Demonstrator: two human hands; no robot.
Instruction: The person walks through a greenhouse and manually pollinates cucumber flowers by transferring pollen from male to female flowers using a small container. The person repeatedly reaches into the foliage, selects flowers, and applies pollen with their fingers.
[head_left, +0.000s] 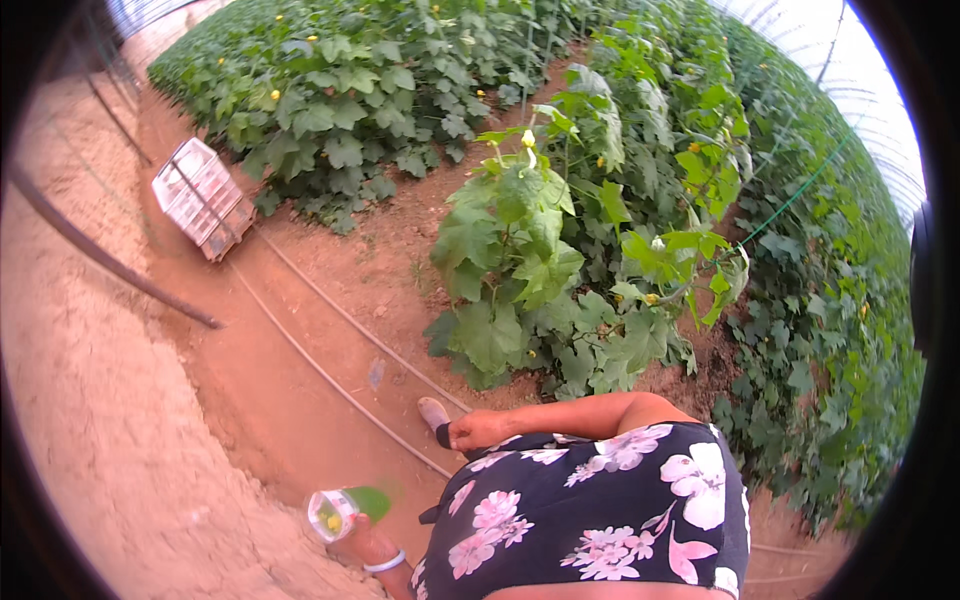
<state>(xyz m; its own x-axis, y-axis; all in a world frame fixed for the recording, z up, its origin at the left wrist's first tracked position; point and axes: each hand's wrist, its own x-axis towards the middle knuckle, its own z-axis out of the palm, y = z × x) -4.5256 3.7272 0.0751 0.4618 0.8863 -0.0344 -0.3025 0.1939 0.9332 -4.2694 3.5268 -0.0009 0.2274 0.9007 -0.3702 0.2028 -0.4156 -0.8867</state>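
In my left hand (367, 541), which wears a pale bracelet, is a clear plastic container (331, 516) with yellow flowers (330, 520) inside. A blurred green object (369, 503) shows right beside the container at the same hand; its kind is not clear. My right hand (480, 430) hangs near my dark-clothed leg with its fingers curled. Whether anything is inside those fingers cannot be seen. Below it, one shoe (433, 412) stands on the dirt path beside a rail (375, 341).
A cart with white crates (201, 187) stands on the two rails farther along the path. Leafy vines with yellow flowers (510, 262) grow along one side, tied up with green string (795, 195). An earthen wall (97, 360) and a slanted pole (112, 262) border the other side.
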